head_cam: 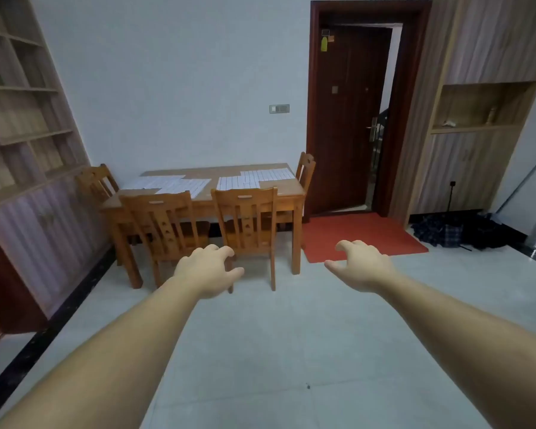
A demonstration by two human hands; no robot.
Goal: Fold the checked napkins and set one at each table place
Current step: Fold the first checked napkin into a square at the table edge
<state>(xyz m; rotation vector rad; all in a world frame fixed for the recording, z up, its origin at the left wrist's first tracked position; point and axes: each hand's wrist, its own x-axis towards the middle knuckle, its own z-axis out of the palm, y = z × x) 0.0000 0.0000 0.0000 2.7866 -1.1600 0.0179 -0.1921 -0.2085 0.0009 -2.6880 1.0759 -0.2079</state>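
Person stands well back from the wooden desk (294,188), both arms stretched fwd over pale floor tiles. Left hand (206,269) & right hand (361,266) empty, fingers loosely curled and spread, gripping nothing. Checked napkins (167,184) lie flat and unfolded on the desk: white w/ dark grid lines, two overlapping at left, another pair (254,178) at right. Two chairs tucked in on near side, one at each end. Red mat (362,236) by dark door at far right.
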